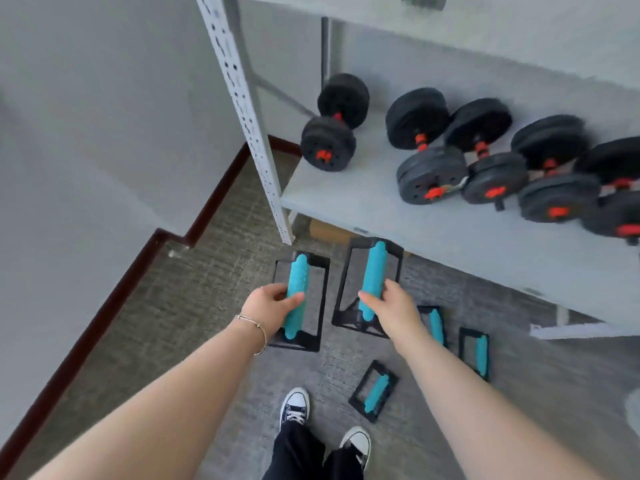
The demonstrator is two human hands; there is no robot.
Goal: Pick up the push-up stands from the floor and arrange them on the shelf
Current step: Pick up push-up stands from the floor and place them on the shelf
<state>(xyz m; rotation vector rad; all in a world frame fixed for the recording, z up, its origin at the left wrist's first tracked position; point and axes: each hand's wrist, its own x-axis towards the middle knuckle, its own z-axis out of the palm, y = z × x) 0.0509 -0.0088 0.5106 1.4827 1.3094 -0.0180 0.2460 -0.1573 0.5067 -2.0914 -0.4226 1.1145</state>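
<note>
Each hand carries one push-up stand by its teal grip, both lifted clear of the carpet in front of the shelf (pixel 381 209). The left hand (pixel 273 301) is wrapped around the middle of the left stand (pixel 300 299); the right hand (pixel 391 306) is closed on the lower part of the right stand (pixel 372 282), whose top end already overlaps the shelf's front edge. Three more stands wait on the floor: one (pixel 435 325) half hidden behind the right forearm, one (pixel 476 351) at about four o'clock from the right hand, and one (pixel 375 391) at about six o'clock, just ahead of the shoes (pixel 294 405).

The shelf's open room lies at about twelve o'clock from the hands, between the lone dumbbell (pixel 334 123) and the row of dumbbells (pixel 502 161) to the right. To place well, I would keep both bases level, carry them forward over the lip, and set them flat side by side in that gap, grips parallel, away from the upright post (pixel 249 133) at eleven o'clock. Keeping them snug to one side should leave space for the remaining three.
</note>
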